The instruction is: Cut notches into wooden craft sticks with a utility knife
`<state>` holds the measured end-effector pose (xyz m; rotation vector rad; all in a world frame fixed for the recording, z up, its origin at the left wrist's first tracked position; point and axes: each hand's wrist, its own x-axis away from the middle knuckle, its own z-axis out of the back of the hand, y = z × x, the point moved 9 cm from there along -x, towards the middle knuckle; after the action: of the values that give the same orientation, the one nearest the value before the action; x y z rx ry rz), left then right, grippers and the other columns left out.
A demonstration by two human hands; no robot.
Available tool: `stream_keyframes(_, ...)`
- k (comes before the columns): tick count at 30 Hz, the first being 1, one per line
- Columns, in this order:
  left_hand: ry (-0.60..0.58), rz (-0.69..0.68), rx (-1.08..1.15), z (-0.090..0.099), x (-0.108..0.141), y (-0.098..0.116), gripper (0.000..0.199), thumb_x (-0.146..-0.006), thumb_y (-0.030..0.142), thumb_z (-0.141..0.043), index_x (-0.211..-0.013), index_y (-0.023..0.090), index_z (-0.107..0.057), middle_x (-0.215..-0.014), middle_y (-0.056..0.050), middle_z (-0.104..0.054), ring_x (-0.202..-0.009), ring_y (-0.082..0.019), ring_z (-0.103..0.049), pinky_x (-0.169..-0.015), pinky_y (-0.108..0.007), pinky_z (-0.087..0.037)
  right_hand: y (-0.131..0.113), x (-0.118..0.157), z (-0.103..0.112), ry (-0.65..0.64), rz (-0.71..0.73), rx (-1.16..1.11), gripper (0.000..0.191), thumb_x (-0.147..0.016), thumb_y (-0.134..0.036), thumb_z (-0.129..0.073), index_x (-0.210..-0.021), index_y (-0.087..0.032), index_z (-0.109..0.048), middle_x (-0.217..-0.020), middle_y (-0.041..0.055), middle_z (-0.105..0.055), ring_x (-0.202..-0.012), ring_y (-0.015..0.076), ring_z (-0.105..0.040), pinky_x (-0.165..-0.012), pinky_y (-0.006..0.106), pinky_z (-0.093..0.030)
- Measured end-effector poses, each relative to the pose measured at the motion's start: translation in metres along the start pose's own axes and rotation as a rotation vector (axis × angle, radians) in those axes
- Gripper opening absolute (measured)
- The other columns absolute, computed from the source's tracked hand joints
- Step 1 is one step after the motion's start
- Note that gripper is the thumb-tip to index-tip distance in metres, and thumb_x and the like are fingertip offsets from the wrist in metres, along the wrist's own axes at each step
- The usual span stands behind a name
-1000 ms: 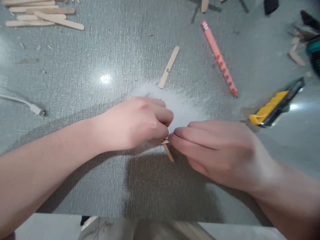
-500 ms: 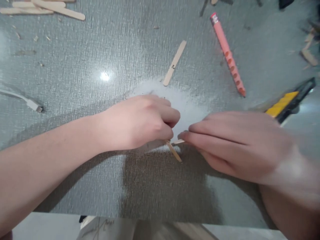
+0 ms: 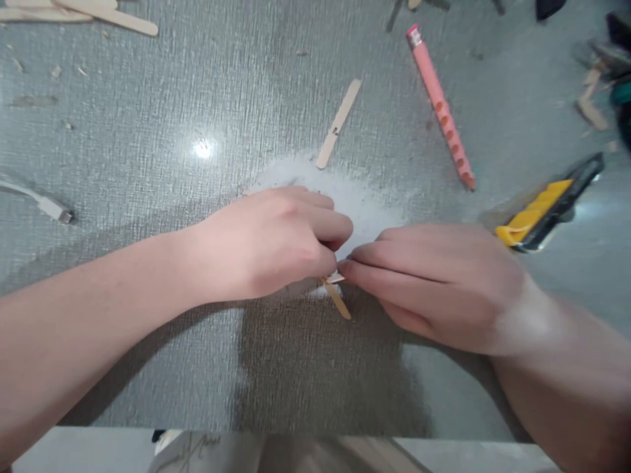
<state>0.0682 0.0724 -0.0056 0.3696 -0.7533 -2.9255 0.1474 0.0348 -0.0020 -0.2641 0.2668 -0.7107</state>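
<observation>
A grey textured surface (image 3: 167,374) spreads beneath everything. The left hand (image 3: 280,243) curls over the far end of a wooden stick (image 3: 338,303); its fingertips are hidden, so what that grip pinches cannot be told. The right hand (image 3: 438,286), fingertips pressed together, sits just right of the stick, whose near end juts out between the hands. Smallest, a thin pale strip (image 3: 336,278), pinched in the right grip, lies at the stick's upper part.
</observation>
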Motion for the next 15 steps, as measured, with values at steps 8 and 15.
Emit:
stream_keyframes(8, 0.024, 0.038, 0.038, 0.000, -0.003, 0.001, 0.045, -0.102, 0.016, -0.045, -0.061, 0.016, -0.065, -0.075, -0.003, -0.059, -0.070, -0.014, -0.049, -0.062, -0.030, -0.041, -0.018, -0.014, 0.013, -0.012, -0.069, 0.173, 0.046, -0.104, -0.019, -0.044, -0.059, -0.022, -0.055, -0.053, -0.0005, -0.041, -0.052, 0.0160, -0.035, -0.052, 0.036, -0.026)
stream_keyframes(15, 0.012, 0.042, 0.056, 0.000, -0.004, 0.000, 0.044, -0.098, 0.012, -0.045, -0.057, 0.016, -0.060, -0.074, -0.004, -0.058, -0.069, -0.015, -0.049, -0.065, -0.033, -0.043, -0.060, -0.012, 0.010, -0.064, 0.206, 0.437, 0.030, -0.095, -0.007, -0.050, -0.079, -0.017, -0.073, -0.074, 0.0073, -0.070, -0.059, 0.0173, -0.046, -0.051, 0.037, -0.034)
